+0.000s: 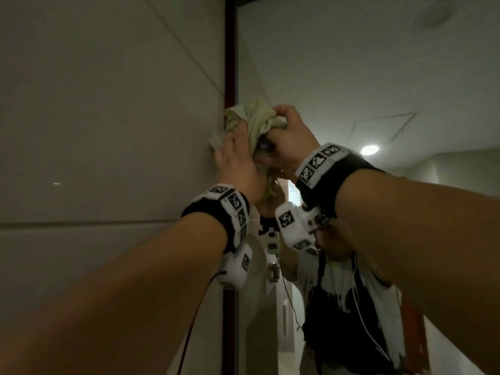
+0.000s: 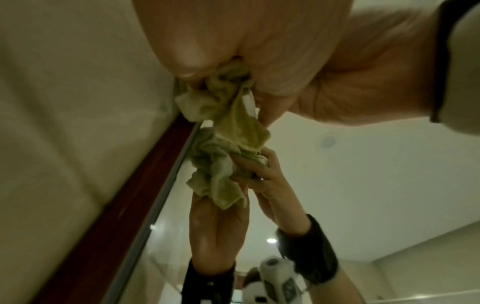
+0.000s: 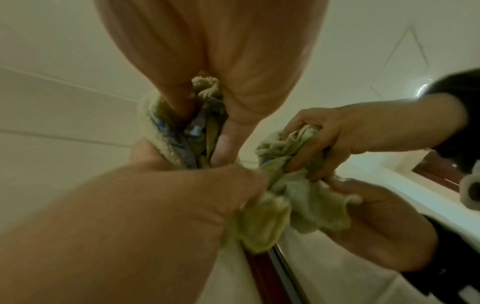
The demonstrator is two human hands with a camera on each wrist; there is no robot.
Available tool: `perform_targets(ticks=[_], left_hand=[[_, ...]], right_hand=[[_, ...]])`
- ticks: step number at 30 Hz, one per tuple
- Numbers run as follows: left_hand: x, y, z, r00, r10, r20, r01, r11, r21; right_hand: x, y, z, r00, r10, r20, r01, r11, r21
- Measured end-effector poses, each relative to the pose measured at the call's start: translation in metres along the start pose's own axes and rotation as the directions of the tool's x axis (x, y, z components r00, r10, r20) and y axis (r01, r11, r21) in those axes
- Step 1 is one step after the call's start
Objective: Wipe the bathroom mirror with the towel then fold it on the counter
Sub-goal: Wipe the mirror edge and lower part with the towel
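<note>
A bunched pale green towel (image 1: 257, 119) is pressed high against the left edge of the mirror (image 1: 351, 77), right at its red-brown frame (image 1: 230, 50). My left hand (image 1: 236, 147) holds the towel's left and lower part, with cloth hanging below the palm (image 2: 226, 107). My right hand (image 1: 284, 123) grips the upper right of the bundle, its fingers curled into the folds (image 3: 161, 123). In the right wrist view my left hand (image 3: 182, 195) pinches the cloth beside the frame (image 3: 259, 273). The glass reflects both hands and the towel (image 2: 218, 181).
Beige wall tiles (image 1: 108, 104) run left of the frame. The mirror reflects a ceiling with a round lamp (image 1: 369, 150) and a person's torso (image 1: 346, 307). A cable (image 1: 194, 320) hangs from my left wrist unit. The counter is out of view.
</note>
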State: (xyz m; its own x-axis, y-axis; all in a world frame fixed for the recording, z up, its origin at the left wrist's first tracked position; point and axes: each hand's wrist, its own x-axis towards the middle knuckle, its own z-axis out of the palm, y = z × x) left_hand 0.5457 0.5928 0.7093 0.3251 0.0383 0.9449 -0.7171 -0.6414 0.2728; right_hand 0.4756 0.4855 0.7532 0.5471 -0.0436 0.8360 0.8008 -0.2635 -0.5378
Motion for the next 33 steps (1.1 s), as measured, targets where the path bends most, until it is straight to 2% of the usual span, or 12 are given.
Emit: perform_targets(ticks=[2, 3, 4, 7, 9, 11, 14, 16, 20, 25, 28, 33], left_hand=[[0.032, -0.002, -0.002, 0.995, 0.085, -0.047, -0.076, 0.983, 0.168], [0.049, -0.004, -0.001, 0.991, 0.133, -0.032, -0.121, 0.961, 0.250], [0.062, -0.004, 0.000, 0.987, 0.160, 0.012, -0.156, 0.938, 0.311], [0.090, 0.000, 0.009, 0.980, 0.154, 0.129, -0.194, 0.894, 0.404], [0.095, -0.002, 0.010, 0.975, 0.179, 0.133, -0.219, 0.882, 0.416], [0.095, -0.007, 0.009, 0.967, 0.219, 0.133, -0.255, 0.860, 0.441], [0.091, -0.009, 0.005, 0.946, 0.287, 0.153, -0.325, 0.807, 0.493], [0.091, -0.007, 0.001, 0.946, 0.288, 0.145, -0.322, 0.811, 0.488], [0.087, -0.003, -0.008, 0.963, 0.225, 0.149, -0.268, 0.872, 0.410], [0.086, 0.001, -0.014, 0.974, 0.168, 0.150, -0.219, 0.864, 0.454], [0.086, -0.002, -0.013, 0.967, 0.172, 0.187, -0.238, 0.871, 0.430], [0.087, -0.004, -0.010, 0.960, 0.175, 0.217, -0.252, 0.878, 0.406]], right_hand=[[0.025, -0.002, 0.000, 0.997, -0.068, -0.020, 0.065, 0.989, -0.130], [0.037, -0.003, -0.003, 0.994, -0.110, -0.030, 0.097, 0.955, -0.279], [0.045, -0.005, -0.008, 0.989, -0.142, -0.040, 0.107, 0.879, -0.465], [0.060, -0.008, -0.028, 0.980, -0.192, -0.056, 0.047, 0.495, -0.868], [0.058, -0.006, -0.028, 0.947, -0.319, 0.036, 0.135, 0.294, -0.946], [0.052, 0.003, -0.019, 0.883, -0.412, 0.224, 0.288, 0.100, -0.952], [0.054, 0.020, -0.009, 0.857, -0.308, 0.413, 0.396, -0.117, -0.911], [0.062, 0.022, -0.005, 0.854, -0.290, 0.431, 0.401, -0.160, -0.902], [0.070, 0.007, -0.001, 0.913, -0.230, 0.337, 0.334, -0.052, -0.941], [0.070, 0.003, 0.004, 0.926, -0.182, 0.331, 0.287, -0.231, -0.930], [0.075, 0.009, 0.008, 0.960, -0.174, 0.221, 0.189, -0.179, -0.965], [0.086, 0.001, 0.015, 0.982, -0.098, 0.164, 0.142, -0.207, -0.968]])
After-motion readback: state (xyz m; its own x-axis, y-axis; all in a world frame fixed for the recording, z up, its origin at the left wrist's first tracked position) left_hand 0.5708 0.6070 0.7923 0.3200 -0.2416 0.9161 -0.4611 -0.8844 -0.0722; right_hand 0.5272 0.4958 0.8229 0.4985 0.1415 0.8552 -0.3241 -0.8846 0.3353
